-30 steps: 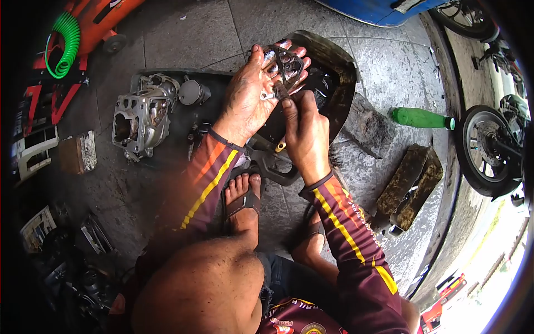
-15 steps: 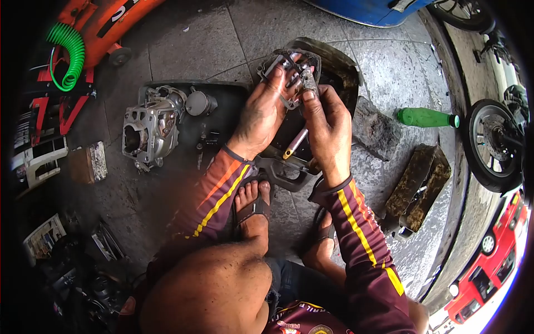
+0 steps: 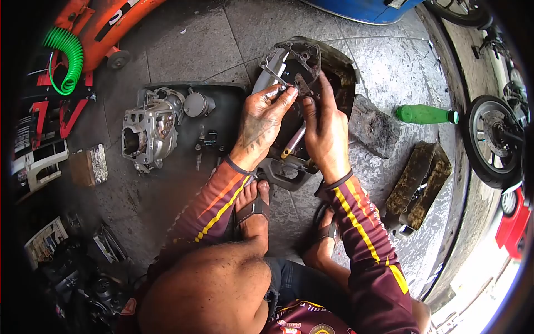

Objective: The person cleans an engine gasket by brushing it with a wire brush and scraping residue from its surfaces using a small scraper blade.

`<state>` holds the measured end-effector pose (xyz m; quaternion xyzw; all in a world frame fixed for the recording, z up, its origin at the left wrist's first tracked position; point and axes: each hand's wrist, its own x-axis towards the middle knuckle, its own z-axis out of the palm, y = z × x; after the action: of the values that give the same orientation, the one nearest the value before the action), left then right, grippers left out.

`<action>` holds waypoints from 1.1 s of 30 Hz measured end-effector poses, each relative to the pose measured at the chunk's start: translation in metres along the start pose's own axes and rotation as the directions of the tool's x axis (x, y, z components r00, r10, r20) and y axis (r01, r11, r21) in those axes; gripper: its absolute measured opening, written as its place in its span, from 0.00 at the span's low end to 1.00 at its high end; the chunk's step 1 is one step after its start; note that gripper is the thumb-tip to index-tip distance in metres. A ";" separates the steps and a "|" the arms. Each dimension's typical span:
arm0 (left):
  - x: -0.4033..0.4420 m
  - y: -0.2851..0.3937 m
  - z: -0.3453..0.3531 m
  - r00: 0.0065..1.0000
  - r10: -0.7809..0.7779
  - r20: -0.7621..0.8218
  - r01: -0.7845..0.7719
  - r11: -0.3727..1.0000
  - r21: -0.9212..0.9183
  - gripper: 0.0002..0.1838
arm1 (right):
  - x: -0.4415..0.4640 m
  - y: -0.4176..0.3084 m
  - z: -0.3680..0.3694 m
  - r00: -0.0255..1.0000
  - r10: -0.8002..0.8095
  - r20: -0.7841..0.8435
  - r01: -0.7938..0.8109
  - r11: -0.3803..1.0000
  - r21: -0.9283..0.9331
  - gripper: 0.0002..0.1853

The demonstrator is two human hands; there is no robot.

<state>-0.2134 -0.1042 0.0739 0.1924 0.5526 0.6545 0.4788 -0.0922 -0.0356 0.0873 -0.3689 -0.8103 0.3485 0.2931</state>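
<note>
your left hand has thumb and fingertips together, clamped on the lower edge of the thin cutout plate. right hand: thumb near the bottom edge, forefinger reaching up along the right side; thumb and forefinger apart, can't tell if they grip it or just steady it. plate sits above and between both hands, over the deep dark tray, tilted, open cutouts facing you. it looks thin and grimy, so i'd judge it bends easily: pinch flat at the solid webs, not the narrow strips, and spread support across both sides. light fingertip pressure, work along the edge in short passes, turn the plate rather than twisting it. your fingers look oily, so mind slip. the rod lies between your wrists in the tray, so don't let the plate drop on it. left of your left hand: engine casting and piston, well apart from the work. right of your right hand: rough dark block nearest, green bottle beyond.
</note>
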 end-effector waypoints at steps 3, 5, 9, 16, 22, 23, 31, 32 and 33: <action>-0.003 0.001 0.004 0.999 -0.049 -0.008 0.049 0.997 -0.061 0.11 | 0.007 0.001 -0.006 0.993 0.109 -0.050 -0.106 0.992 0.063 0.36; -0.004 0.001 0.006 0.998 -0.063 -0.021 0.060 0.990 -0.125 0.12 | 0.002 0.002 -0.005 0.996 0.083 -0.017 -0.083 0.995 0.047 0.36; -0.002 -0.003 0.000 0.997 -0.069 -0.014 0.068 0.994 -0.089 0.12 | 0.001 0.000 -0.006 0.997 0.070 0.030 -0.071 0.996 0.048 0.33; -0.005 0.002 0.007 0.998 -0.061 -0.003 0.060 0.992 -0.112 0.10 | 0.008 -0.003 -0.006 0.990 0.143 -0.020 -0.136 0.969 0.205 0.09; 0.002 0.005 -0.005 0.997 -0.078 -0.019 0.078 0.997 -0.009 0.08 | 0.019 0.004 -0.022 0.989 0.114 0.092 -0.123 0.987 0.106 0.10; 0.003 0.006 -0.007 0.997 -0.071 -0.023 0.071 0.997 -0.012 0.08 | 0.021 0.003 -0.026 0.987 0.110 0.117 -0.118 0.991 0.062 0.10; 0.015 0.019 -0.024 0.999 0.010 -0.051 -0.005 0.995 0.095 0.10 | 0.029 0.003 -0.040 0.988 0.060 0.141 -0.060 0.998 -0.002 0.11; 0.016 0.022 -0.028 0.999 0.010 -0.050 -0.005 0.995 0.097 0.10 | 0.030 0.005 -0.042 0.988 0.060 0.140 -0.061 0.998 -0.001 0.11; 0.018 0.025 -0.033 0.997 -0.045 0.064 0.039 0.994 0.100 0.13 | 0.032 0.008 -0.045 0.979 0.051 0.199 -0.051 0.999 -0.006 0.11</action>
<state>-0.2585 -0.1048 0.0814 0.2260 0.5720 0.6093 0.5005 -0.0737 0.0093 0.1148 -0.3530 -0.8261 0.3904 0.2015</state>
